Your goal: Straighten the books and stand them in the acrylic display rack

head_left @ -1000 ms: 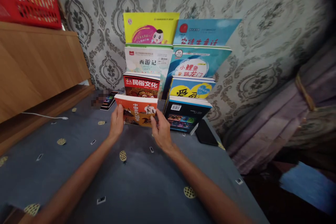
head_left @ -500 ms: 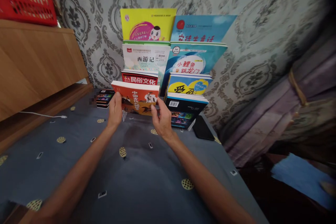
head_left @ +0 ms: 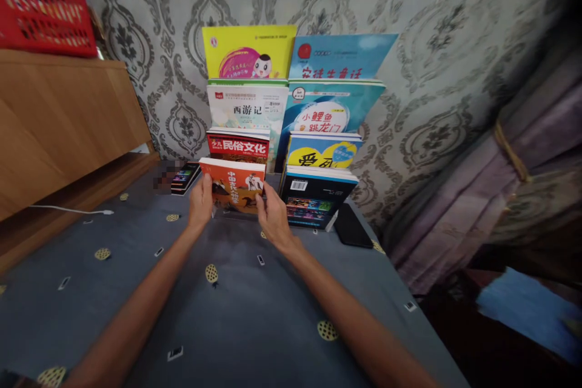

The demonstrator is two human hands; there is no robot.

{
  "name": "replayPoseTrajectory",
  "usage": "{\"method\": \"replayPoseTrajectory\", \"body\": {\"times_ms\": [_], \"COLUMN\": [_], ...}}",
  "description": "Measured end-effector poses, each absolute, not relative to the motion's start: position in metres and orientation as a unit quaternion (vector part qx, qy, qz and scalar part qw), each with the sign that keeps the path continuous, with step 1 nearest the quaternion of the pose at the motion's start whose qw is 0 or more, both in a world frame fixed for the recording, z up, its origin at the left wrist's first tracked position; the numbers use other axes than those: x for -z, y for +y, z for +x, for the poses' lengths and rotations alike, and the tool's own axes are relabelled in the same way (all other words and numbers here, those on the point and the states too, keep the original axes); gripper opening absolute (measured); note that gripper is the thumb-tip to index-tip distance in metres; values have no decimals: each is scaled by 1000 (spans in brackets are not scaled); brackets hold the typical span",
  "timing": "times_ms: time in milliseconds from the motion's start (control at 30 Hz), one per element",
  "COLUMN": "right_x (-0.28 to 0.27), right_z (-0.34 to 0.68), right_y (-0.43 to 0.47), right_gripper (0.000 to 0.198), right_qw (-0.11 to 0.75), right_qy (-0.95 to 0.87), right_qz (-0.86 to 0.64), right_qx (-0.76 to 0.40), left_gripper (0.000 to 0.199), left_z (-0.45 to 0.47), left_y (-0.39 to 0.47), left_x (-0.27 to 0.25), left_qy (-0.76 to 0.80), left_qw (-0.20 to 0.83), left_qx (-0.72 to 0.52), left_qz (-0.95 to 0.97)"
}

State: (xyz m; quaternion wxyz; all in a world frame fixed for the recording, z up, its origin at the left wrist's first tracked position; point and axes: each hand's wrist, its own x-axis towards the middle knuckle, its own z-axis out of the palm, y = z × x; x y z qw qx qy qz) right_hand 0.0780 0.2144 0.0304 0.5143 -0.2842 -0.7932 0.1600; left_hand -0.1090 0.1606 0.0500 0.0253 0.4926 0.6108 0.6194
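An orange book [head_left: 233, 187] stands upright in the front left of a clear tiered book stand [head_left: 331, 222]. My left hand [head_left: 200, 201] grips its left edge, and my right hand [head_left: 273, 212] holds its right edge with the thumb on the cover. Right behind it is a red book [head_left: 239, 144], then a white book [head_left: 248, 103] and a yellow book [head_left: 250, 51]. In the right column stand a black book [head_left: 318, 197], a yellow and blue book [head_left: 322, 150] and two blue books, the front one a teal book [head_left: 334, 106].
A small stack of dark books [head_left: 184, 178] lies left of the stand. A black flat device [head_left: 352, 225] rests at its right. A white cable [head_left: 73, 210] runs along the wooden cabinet [head_left: 68, 127], which carries a red basket [head_left: 45, 3]. A curtain [head_left: 468, 200] hangs at right.
Both hands have lowered the orange book into the front of the stand, so more of the red book behind shows. The view has shifted slightly.
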Motion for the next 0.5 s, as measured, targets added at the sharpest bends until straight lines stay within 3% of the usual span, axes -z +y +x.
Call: {"method": "replayPoseTrajectory", "body": {"times_ms": [167, 500], "right_x": [-27, -57], "right_z": [81, 84], "right_y": [218, 202], "right_gripper": [38, 24], "right_qw": [469, 282], "right_qy": [-798, -841], "right_qz": [-342, -456], "right_qx": [-161, -66], "left_gripper": [57, 35], "left_z": [-108, -114], "left_y": [164, 160], "left_x": [-49, -59], "left_qy": [660, 699], "left_qw": [-94, -155], "left_qx": [-520, -434], "left_qz": [535, 547]}}
